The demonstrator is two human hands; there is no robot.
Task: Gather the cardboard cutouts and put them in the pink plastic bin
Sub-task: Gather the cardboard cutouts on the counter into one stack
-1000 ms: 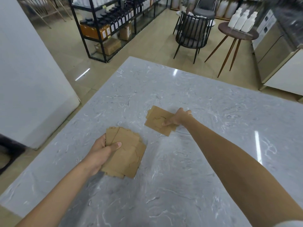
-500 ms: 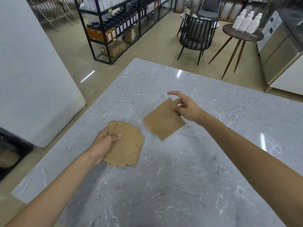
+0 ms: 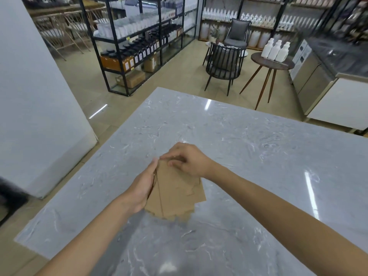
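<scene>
Gathered: left hand is gripping the cardboard cutouts; right hand is pinching their top edge.
Left: binning them; no pink bin showing.

The right hand has brought its cutouts onto the left hand's stack.

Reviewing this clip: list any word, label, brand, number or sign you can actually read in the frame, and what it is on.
None can be read.
Dark jars on the black shelf rack: pale labels, too small and blurred.
White bottles on the round side table: no text visible.
White jugs on the back shelves: too far and blurred.
Cardboard cutouts held between the left hand and right hand: plain, no print.
</scene>
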